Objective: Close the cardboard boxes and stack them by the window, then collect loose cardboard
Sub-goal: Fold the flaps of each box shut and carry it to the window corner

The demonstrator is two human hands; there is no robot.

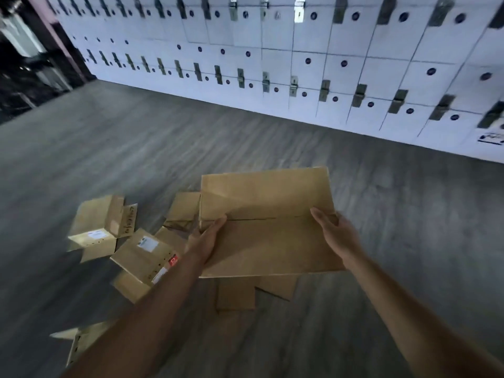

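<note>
A large brown cardboard box (268, 214) is held above the floor between my two hands, its top flaps folded down with a seam across the middle. My left hand (206, 241) lies flat against its left side with straight fingers. My right hand (336, 234) presses its right side, thumb on top; its fingers are hidden behind the box edge. Two smaller boxes with labels lie on the floor to the left: one open (96, 227), one tilted (144, 257). Loose cardboard pieces (184, 211) lie behind and below the held box.
A wall of white lockers (300, 64) with metal latches runs along the back. Grey wood-look floor (409, 241) stretches to the right. Another cardboard piece (81, 342) lies at the lower left. A dark doorway area (24, 64) is at the far left.
</note>
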